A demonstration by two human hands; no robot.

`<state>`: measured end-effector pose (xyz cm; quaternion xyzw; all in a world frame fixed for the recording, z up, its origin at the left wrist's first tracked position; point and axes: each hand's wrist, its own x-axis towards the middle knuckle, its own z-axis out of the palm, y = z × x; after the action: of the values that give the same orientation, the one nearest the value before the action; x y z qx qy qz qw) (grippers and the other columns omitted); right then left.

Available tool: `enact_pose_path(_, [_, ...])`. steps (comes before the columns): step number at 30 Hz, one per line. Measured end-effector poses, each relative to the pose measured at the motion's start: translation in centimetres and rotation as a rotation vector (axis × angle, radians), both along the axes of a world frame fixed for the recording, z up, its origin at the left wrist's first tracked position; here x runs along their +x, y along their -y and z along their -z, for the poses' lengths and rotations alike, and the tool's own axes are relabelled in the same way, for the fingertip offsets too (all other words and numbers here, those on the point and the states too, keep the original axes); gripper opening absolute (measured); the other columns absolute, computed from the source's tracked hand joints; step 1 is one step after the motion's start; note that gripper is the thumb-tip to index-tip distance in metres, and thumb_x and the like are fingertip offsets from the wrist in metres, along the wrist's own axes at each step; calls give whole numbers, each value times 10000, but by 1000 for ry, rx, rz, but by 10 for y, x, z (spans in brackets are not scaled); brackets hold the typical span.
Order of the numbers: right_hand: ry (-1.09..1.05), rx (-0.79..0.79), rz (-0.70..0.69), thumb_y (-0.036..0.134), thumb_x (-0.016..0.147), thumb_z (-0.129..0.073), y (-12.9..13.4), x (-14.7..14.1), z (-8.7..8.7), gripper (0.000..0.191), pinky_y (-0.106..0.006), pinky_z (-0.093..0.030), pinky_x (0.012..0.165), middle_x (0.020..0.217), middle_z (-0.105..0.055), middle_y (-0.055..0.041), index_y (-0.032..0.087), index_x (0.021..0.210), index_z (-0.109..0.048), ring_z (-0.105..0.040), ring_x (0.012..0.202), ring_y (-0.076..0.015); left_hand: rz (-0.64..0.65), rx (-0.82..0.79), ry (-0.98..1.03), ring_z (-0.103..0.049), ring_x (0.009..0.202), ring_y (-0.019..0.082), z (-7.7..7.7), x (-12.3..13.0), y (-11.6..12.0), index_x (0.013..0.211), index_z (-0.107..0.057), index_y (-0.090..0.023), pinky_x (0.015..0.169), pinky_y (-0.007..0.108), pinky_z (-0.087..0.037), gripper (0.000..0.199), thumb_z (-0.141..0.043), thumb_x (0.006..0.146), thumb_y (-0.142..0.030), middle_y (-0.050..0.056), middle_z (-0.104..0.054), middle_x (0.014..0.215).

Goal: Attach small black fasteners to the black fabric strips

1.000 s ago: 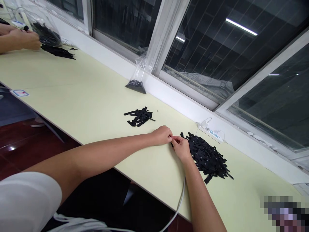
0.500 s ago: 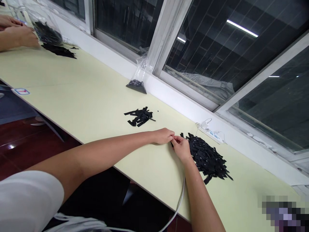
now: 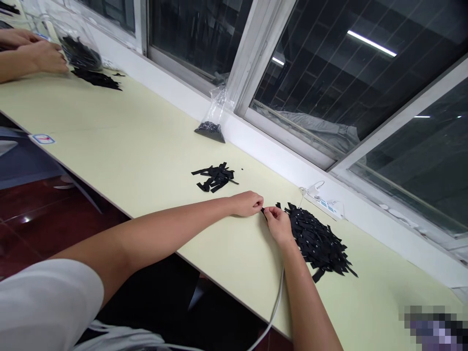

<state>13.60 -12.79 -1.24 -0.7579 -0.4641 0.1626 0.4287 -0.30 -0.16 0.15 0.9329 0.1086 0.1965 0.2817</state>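
My left hand [image 3: 247,203] is closed above the table, its fingertips pinched together. What those fingers hold, if anything, is hidden. Close beside it, my right hand [image 3: 280,225] pinches a small black fabric strip [image 3: 263,211], whose end pokes out toward my left hand. A narrow gap separates the two sets of fingertips. Right of my right hand spreads a large pile of black strips [image 3: 320,239] with small pale specks on it. Beyond my left forearm lies a smaller pile of black strips [image 3: 217,176].
A clear bag [image 3: 210,129] of small black pieces leans by the window wall. Behind the large pile is a white power strip [image 3: 327,208]. A white cable [image 3: 278,297] crosses the table [image 3: 226,263] edge. Far left, another person's hands [image 3: 40,56] work near a bag of black material [image 3: 82,51].
The fingertips of my two hands have parted slightly, and the end of the black strip now shows at my right fingers. The whole view has shifted a little.
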Motion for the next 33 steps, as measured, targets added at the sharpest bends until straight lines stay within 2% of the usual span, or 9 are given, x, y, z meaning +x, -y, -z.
enact_pose_path(3, [44, -15, -3, 539, 775, -560, 2, 1, -1, 428, -296, -389, 598, 667, -635, -36, 158, 886, -721, -525, 619, -182, -1, 8, 19, -571, 707, 161, -3, -3, -4, 781, -648, -173, 653, 264, -396, 103, -547, 796, -184, 32, -675, 781])
enact_pose_path(6, [63, -13, -16, 543, 795, -548, 2, 4, 1, 429, -294, -384, 592, 634, -618, -27, 164, 886, -726, -523, 614, -185, -13, -25, 52, -585, 728, 159, -4, -4, -7, 791, -658, -170, 679, 261, -420, 129, -532, 815, -189, 31, -686, 797])
enact_pose_path(12, [28, 19, 12, 576, 807, -547, 2, 11, 6, 413, -279, -383, 549, 609, -573, -3, 186, 860, -670, -495, 566, -166, -98, -94, 157, -623, 1036, 189, -6, -2, -8, 1085, -685, -135, 936, 292, -456, 318, -408, 930, -152, 92, -708, 1101])
enact_pose_path(16, [-75, 27, 19, 575, 823, -538, 4, 10, 7, 385, -268, -372, 488, 626, -559, 17, 205, 901, -611, -473, 501, -145, -104, -99, 166, -624, 1054, 181, -9, -3, -6, 1178, -667, -118, 970, 292, -452, 381, -372, 939, -92, 86, -712, 1130])
enact_pose_path(19, [-95, 40, 22, 603, 826, -538, 5, 9, 6, 413, -268, -367, 464, 620, -567, 19, 207, 925, -600, -462, 470, -141, -82, -136, 165, -633, 1043, 176, -9, -3, -6, 1218, -661, -126, 960, 295, -458, 378, -387, 957, -110, 83, -715, 1140])
enact_pose_path(24, [20, 65, 22, 639, 829, -527, 5, 10, 3, 446, -283, -390, 507, 603, -583, -2, 208, 886, -629, -500, 520, -166, -6, -110, 223, -632, 1050, 192, -6, -1, -6, 1119, -727, -166, 968, 323, -455, 279, -496, 968, -209, 98, -710, 1124])
enact_pose_path(29, [81, 84, 12, 628, 845, -521, 6, 10, 1, 454, -294, -402, 538, 616, -598, -21, 199, 907, -657, -529, 568, -184, 37, -158, 278, -639, 945, 166, -5, 0, -4, 987, -771, -181, 908, 310, -479, 185, -608, 900, -178, 80, -699, 1065])
enact_pose_path(33, [111, 75, -10, 605, 861, -510, 7, 9, 0, 440, -296, -415, 579, 660, -621, -25, 197, 935, -659, -545, 601, -185, 31, -126, 298, -604, 1075, 202, -4, 0, -2, 875, -767, -192, 964, 339, -453, 87, -686, 847, -203, 70, -678, 1150])
